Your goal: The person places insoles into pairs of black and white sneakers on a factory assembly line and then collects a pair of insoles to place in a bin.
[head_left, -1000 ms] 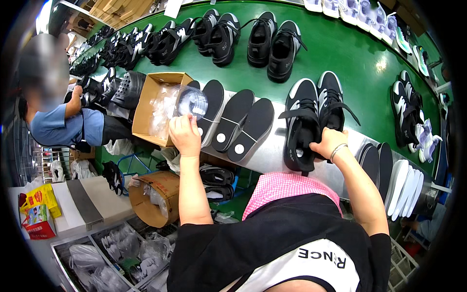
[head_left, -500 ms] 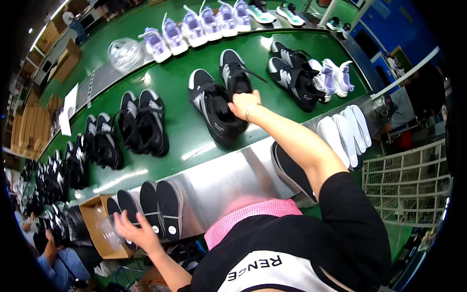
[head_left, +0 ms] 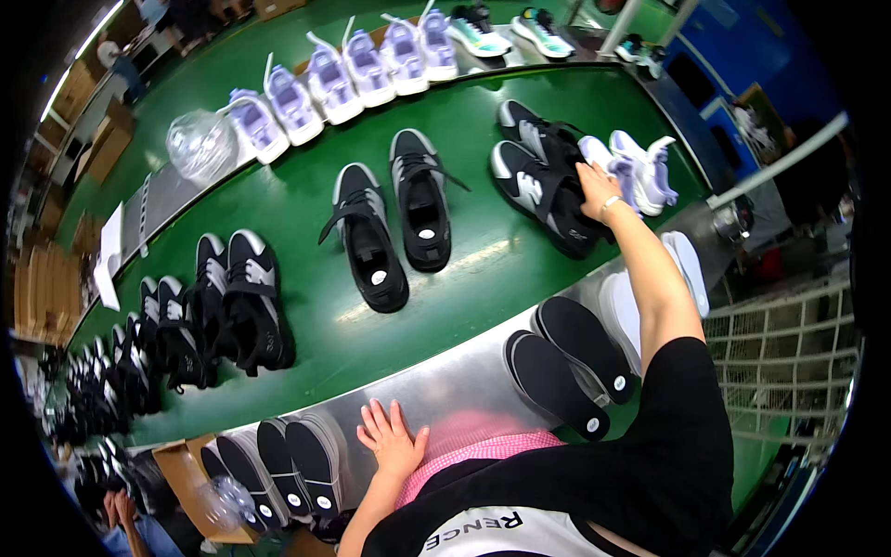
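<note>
Right hand (head_left: 596,186) grips laced black sneaker (head_left: 543,190).

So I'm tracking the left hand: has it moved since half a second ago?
Yes. The left hand has come off the black insoles by the cardboard box and now lies flat on the metal ledge, to their right.

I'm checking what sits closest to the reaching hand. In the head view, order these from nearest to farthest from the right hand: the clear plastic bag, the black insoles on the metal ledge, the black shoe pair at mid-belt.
From the right hand:
1. Black shoe pair, mid-belt, to its left.
2. Black insoles, on the ledge below it.
3. Clear plastic bag, far left.
</note>
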Demonstrator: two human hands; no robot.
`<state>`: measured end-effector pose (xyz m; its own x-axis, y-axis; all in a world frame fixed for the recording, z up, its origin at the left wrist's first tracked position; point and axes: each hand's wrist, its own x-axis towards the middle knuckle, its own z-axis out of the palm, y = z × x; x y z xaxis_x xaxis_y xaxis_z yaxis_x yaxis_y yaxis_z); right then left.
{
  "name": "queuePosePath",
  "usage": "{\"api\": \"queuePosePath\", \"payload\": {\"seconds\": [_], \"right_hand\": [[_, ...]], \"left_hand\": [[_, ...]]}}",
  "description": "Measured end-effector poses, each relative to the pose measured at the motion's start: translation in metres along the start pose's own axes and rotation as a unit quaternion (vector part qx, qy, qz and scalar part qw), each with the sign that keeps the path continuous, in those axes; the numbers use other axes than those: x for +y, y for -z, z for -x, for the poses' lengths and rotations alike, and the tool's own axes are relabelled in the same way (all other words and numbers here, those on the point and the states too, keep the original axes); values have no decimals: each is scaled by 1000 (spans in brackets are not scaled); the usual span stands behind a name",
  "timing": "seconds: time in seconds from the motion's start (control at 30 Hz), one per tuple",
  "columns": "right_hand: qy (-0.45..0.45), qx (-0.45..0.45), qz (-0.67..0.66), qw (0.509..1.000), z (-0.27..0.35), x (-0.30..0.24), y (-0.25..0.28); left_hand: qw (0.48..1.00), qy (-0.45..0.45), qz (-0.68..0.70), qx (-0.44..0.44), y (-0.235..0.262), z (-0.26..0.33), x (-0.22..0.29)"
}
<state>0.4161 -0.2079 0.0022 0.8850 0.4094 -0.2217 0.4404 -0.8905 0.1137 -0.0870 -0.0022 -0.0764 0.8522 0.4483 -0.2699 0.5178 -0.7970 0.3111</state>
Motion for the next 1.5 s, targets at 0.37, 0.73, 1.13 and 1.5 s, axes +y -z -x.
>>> {"api": "queuePosePath", "payload": {"seconds": [0.37, 0.73, 1.13, 1.5], "right_hand": [[110, 36, -106, 988, -16, -25, 10], [369, 249, -89, 891, 278, -214, 52], [326, 2, -18, 945, 347, -230, 2], [139, 138, -227, 954, 326, -133, -42]], "left_hand": [[991, 70, 99, -50, 25, -21, 18], [821, 30, 558, 118, 83, 21, 86], [580, 224, 783, -15, 5, 34, 20], [962, -105, 145, 205, 61, 21, 22]]}}
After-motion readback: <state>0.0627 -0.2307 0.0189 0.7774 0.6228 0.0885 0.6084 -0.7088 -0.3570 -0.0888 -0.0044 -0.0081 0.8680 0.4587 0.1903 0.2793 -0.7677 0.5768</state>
